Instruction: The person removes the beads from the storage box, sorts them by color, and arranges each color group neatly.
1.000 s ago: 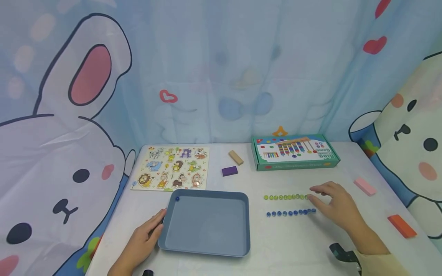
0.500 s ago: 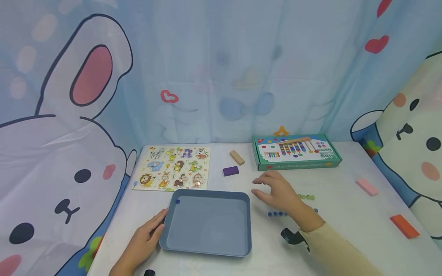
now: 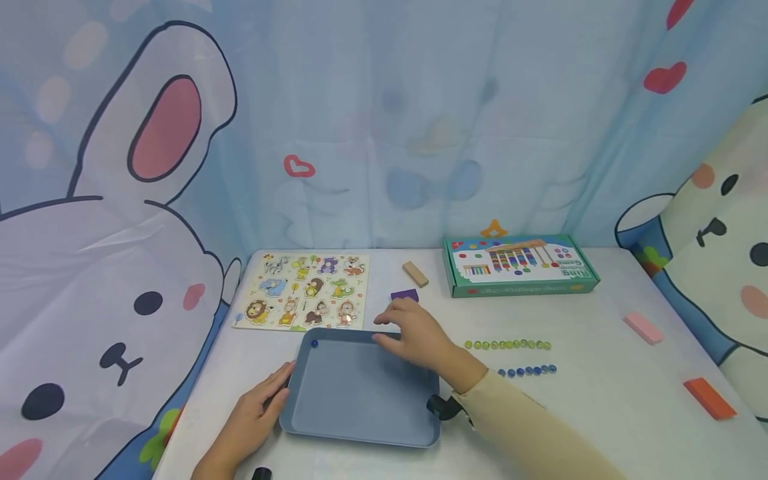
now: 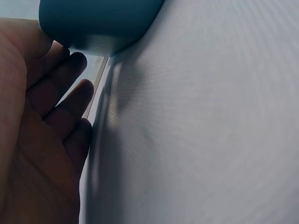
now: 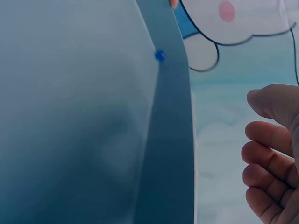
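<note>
A blue-grey tray lies in the middle of the table in the head view, with one small blue glass bead in its far left corner. My left hand rests against the tray's left side, fingers fairly straight and fingertips right at the wall. Above the far right part of the tray is my right hand, its thumb and fingers loosely bent and apart. The right wrist view shows nothing between that thumb and the fingers, and the same bead in the tray corner.
Right of the tray run a row of green beads and a row of blue beads. An animal puzzle board, wooden block, purple block and green game box lie behind. Pink and orange blocks lie right.
My right hand has moved left from the right end of the green bead row, across the rows, to above the tray. The left hand stays at the tray's side.
</note>
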